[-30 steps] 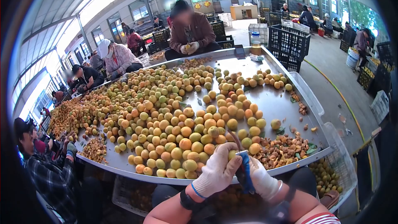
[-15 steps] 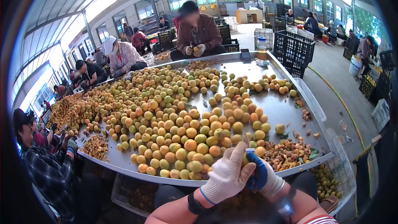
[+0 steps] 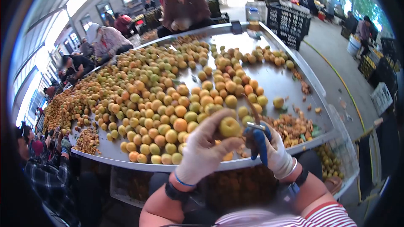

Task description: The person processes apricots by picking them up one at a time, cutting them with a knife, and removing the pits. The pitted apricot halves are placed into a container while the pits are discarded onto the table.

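My left hand point(image 3: 202, 151), in a white knit glove, holds a yellow-green apricot point(image 3: 229, 126) up between its fingertips and thumb. My right hand point(image 3: 273, 149), also gloved, grips a small knife point(image 3: 255, 127) with a blue handle; its blade points up and away, right next to the fruit. Both hands hover over the near edge of a long metal sorting table point(image 3: 277, 85). A big heap of yellow and orange apricots point(image 3: 168, 101) covers the table beyond them.
A pile of brown pits point(image 3: 294, 128) lies right of my hands. A crate of fruit point(image 3: 332, 168) sits below the table's near right corner. Other people sit along the left side and far end. Black crates point(image 3: 290, 23) stand at the far right.
The view has tilted down. My hands have risen closer to the camera, and the left hand has turned the apricot so it shows whole between the fingers.
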Tool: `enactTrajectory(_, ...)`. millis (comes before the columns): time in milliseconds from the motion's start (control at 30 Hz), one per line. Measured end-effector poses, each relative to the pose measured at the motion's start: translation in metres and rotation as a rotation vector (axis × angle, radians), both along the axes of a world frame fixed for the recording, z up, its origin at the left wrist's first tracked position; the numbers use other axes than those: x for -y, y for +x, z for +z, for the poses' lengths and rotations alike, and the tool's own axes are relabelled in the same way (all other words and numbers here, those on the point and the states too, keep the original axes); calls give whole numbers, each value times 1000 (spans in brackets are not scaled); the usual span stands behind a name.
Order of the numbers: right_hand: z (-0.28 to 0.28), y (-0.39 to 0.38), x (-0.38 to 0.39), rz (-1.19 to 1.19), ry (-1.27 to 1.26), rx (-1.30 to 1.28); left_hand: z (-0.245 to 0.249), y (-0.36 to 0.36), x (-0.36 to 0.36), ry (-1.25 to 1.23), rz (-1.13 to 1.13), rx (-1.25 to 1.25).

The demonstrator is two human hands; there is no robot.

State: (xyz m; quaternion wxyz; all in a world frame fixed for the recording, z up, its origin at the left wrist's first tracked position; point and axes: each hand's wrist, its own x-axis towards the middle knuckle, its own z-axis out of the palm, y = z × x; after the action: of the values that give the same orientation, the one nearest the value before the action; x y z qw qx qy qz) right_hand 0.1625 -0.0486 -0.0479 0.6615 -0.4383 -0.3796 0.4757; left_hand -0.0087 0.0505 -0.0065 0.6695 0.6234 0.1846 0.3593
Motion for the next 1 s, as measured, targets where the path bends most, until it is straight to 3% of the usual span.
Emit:
enactTrajectory(133, -3, -1, 7, 32, 34, 351, -8, -3, -7, 153, 30, 21)
enactTrajectory(200, -15, 0, 7, -82, 160, 708, -8, -4, -8, 260, 53, 15)
enactTrajectory(500, -15, -4, 0, -63, 270, 802, -8, -8, -11, 523, 134, 5)
enactTrajectory(600, -21, -11, -4, -152, 349, 883, -7, -7, -5, 410, 117, 74)
enactTrajectory(667, -26, -17, -7, -186, 364, 882, -5, -7, 2, -6, 73, 242)
enactTrajectory(767, -25, -24, -8, -211, 358, 915, -2, -4, 4, -156, 106, 203)
enactTrajectory(833, -26, -28, -8, -237, 345, 1006, -4, -4, -2, -161, 75, 243)
enactTrajectory(933, -30, -34, -9, -281, 389, 950, -7, -5, -5, -123, 57, 262)
enactTrajectory(1000, -31, -35, -9, -281, 374, 933, -2, -10, -6, -296, -2, 285)
